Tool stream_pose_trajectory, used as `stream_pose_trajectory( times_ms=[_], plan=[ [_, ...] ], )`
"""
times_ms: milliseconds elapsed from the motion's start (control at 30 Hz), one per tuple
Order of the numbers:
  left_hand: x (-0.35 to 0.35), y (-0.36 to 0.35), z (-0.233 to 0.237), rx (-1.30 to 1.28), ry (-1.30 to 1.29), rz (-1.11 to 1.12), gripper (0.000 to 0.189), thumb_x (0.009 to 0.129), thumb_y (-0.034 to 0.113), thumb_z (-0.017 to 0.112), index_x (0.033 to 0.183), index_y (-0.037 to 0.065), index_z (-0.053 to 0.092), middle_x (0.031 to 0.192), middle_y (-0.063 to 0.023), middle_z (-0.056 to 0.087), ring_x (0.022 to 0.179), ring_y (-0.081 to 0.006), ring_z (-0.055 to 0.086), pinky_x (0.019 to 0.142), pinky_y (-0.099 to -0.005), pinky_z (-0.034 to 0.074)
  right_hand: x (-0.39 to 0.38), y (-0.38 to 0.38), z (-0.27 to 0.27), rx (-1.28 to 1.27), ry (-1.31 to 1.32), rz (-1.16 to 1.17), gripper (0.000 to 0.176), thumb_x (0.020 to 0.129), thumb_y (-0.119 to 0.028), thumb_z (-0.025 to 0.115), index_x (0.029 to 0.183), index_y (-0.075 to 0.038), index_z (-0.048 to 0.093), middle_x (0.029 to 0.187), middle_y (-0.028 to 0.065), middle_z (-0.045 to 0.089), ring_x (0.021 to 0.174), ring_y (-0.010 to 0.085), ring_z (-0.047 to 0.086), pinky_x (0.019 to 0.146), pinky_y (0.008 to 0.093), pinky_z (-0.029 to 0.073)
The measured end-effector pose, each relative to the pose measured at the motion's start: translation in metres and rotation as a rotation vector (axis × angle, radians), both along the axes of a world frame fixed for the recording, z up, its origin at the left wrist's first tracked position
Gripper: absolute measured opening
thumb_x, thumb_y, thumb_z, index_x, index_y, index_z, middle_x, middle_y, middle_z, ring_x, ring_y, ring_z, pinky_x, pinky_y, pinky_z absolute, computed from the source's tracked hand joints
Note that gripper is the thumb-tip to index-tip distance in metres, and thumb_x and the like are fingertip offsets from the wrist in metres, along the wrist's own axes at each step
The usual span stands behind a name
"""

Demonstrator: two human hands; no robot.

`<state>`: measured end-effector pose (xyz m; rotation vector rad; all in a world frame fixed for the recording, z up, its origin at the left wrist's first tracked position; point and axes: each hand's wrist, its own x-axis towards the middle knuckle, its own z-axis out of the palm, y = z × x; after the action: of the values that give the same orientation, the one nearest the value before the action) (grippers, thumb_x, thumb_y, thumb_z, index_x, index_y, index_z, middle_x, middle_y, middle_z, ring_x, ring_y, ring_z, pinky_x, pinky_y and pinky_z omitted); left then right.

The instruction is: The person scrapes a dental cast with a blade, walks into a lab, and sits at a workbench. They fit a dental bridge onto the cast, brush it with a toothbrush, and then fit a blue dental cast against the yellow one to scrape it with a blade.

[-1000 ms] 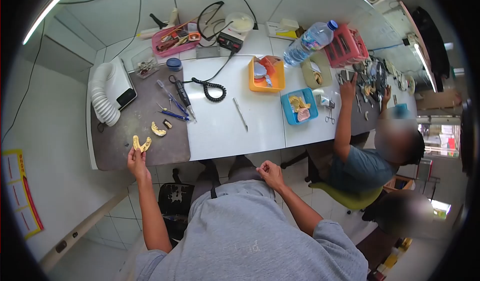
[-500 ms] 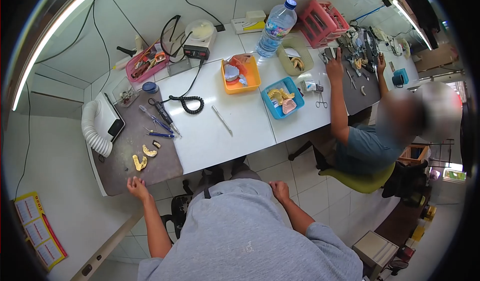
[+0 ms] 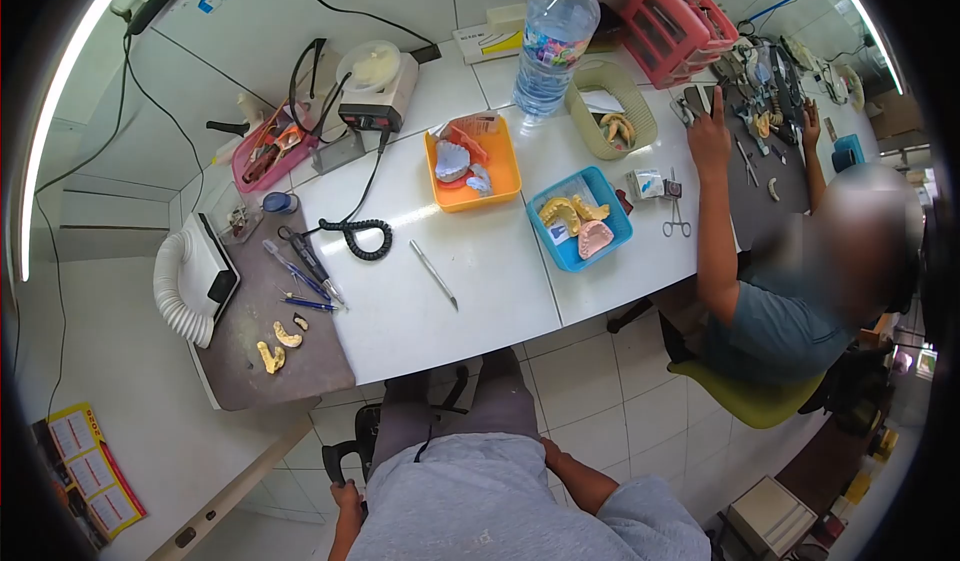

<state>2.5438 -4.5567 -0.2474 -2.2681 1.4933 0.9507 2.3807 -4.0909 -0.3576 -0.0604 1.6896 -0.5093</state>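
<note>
Down at the lower left, my left hand (image 3: 347, 495) is closed on the black armrest (image 3: 338, 453) of a chair. My right hand (image 3: 551, 452) rests against my right hip, its fingers mostly hidden by the shirt. Beyond my lap, yellowish dental pieces (image 3: 270, 357) lie on a grey-brown mat (image 3: 232, 386). Blue-handled tools (image 3: 308, 303) and a dark handpiece (image 3: 306, 253) are further back on it. A slim metal instrument (image 3: 434, 274) lies on the white table (image 3: 400, 356).
An orange tray (image 3: 510, 166) and a blue tray (image 3: 623, 226) hold dental models. Behind stand a green basket (image 3: 645, 133), water bottle (image 3: 552, 46) and pink rack (image 3: 665, 26). A white hose (image 3: 170, 286) curves at left. A co-worker (image 3: 790, 311) sits at right, hands over tools.
My left hand has moved down from beside the mat's front edge to the armrest. My right hand has drawn in against my hip. The view has shifted, showing my lap more.
</note>
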Motion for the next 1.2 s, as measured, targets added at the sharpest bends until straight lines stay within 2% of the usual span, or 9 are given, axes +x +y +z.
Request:
stream_pose_trajectory(
  times_ms=[33, 67, 167, 333, 567, 633, 667, 967, 1200],
  plan=[
    [-0.016, 0.009, 0.016, -0.018, -0.083, -0.175, 0.058, 0.079, 0.01, 0.065, 0.13, 0.001, 0.038, 0.104, -0.0173, 0.058, 0.085, -0.0275, 0.06, 0.07, -0.0398, 0.052, 0.027, 0.002, -0.021, -0.082, -0.006, -0.091, 0.057, 0.077, -0.04, 0.063, 0.124, -0.007, 0.053, 0.116, 0.0241, 0.06, 0.106, 0.0403, 0.059, 0.089, 0.0439, 0.049],
    [0.052, -0.026, -0.046, -0.146, -0.119, -0.436, 0.054, 0.077, 0.009, 0.067, 0.124, -0.004, 0.044, 0.101, -0.0203, 0.062, 0.088, -0.0306, 0.064, 0.077, -0.0398, 0.052, 0.054, 0.001, -0.044, -0.159, -0.005, -0.186, 0.063, 0.077, -0.042, 0.062, 0.128, -0.008, 0.049, 0.122, 0.0242, 0.058, 0.108, 0.0399, 0.058, 0.09, 0.0437, 0.049],
    [0.019, -0.047, -0.04, -0.131, -0.12, -0.54, 0.055, 0.074, 0.009, 0.07, 0.122, -0.006, 0.048, 0.109, -0.0247, 0.061, 0.096, -0.0344, 0.064, 0.084, -0.0404, 0.05, 0.135, -0.016, -0.111, -0.027, -0.14, -0.417, 0.06, 0.082, -0.042, 0.058, 0.132, -0.012, 0.044, 0.125, 0.0215, 0.055, 0.11, 0.0364, 0.058, 0.089, 0.0431, 0.05],
    [0.034, -0.133, -0.102, -0.095, -0.17, -0.848, 0.076, 0.069, 0.017, 0.074, 0.131, -0.008, 0.038, 0.113, -0.0307, 0.055, 0.103, -0.044, 0.057, 0.094, -0.0462, 0.044, 0.14, -0.08, -0.091, 0.163, -0.14, -0.301, 0.057, 0.083, -0.041, 0.057, 0.132, -0.013, 0.044, 0.124, 0.0205, 0.056, 0.11, 0.0353, 0.058, 0.088, 0.0431, 0.051],
    [0.044, -0.198, -0.164, 0.122, -0.335, -1.006, 0.095, 0.061, 0.034, 0.082, 0.135, -0.004, 0.037, 0.119, -0.03, 0.052, 0.107, -0.043, 0.056, 0.09, -0.0459, 0.048, 0.154, -0.123, -0.075, 0.485, -0.137, -0.147, 0.054, 0.086, -0.04, 0.054, 0.132, -0.014, 0.043, 0.122, 0.0192, 0.056, 0.11, 0.0337, 0.058, 0.087, 0.043, 0.052],
    [0.048, -0.208, -0.175, 0.303, -0.409, -1.011, 0.116, 0.051, 0.056, 0.083, 0.134, -0.009, 0.035, 0.123, -0.0354, 0.051, 0.119, -0.0427, 0.052, 0.097, -0.0444, 0.045, 0.154, -0.128, -0.076, 0.548, -0.138, -0.138, 0.053, 0.087, -0.039, 0.054, 0.132, -0.014, 0.043, 0.121, 0.0188, 0.056, 0.11, 0.0333, 0.058, 0.087, 0.0429, 0.052],
    [0.067, -0.21, -0.192, 0.231, -0.457, -1.079, 0.092, 0.059, 0.047, 0.082, 0.128, -0.003, 0.047, 0.113, -0.0294, 0.06, 0.105, -0.0403, 0.06, 0.086, -0.0449, 0.05, 0.152, -0.133, -0.076, 0.559, -0.138, -0.151, 0.053, 0.087, -0.039, 0.054, 0.132, -0.014, 0.043, 0.121, 0.0188, 0.056, 0.11, 0.0333, 0.058, 0.087, 0.0429, 0.052],
    [0.046, -0.194, -0.204, 0.284, -0.382, -1.106, 0.073, 0.064, 0.04, 0.08, 0.119, -0.001, 0.054, 0.107, -0.0254, 0.062, 0.1, -0.0391, 0.061, 0.083, -0.0451, 0.05, 0.176, -0.099, -0.104, 0.529, -0.12, -0.246, 0.04, 0.086, -0.039, 0.052, 0.107, -0.008, 0.064, 0.111, 0.0165, 0.064, 0.101, 0.0316, 0.064, 0.08, 0.0445, 0.053],
    [0.055, -0.196, -0.196, 0.239, -0.073, -1.18, 0.058, 0.068, 0.034, 0.078, 0.113, 0.002, 0.06, 0.103, -0.0223, 0.064, 0.097, -0.0383, 0.062, 0.08, -0.0453, 0.049, 0.13, -0.098, -0.083, 0.302, 0.184, 0.054, 0.038, 0.08, -0.034, 0.058, 0.099, -0.002, 0.063, 0.097, 0.0203, 0.067, 0.086, 0.0362, 0.067, 0.075, 0.046, 0.052]
  ],
)
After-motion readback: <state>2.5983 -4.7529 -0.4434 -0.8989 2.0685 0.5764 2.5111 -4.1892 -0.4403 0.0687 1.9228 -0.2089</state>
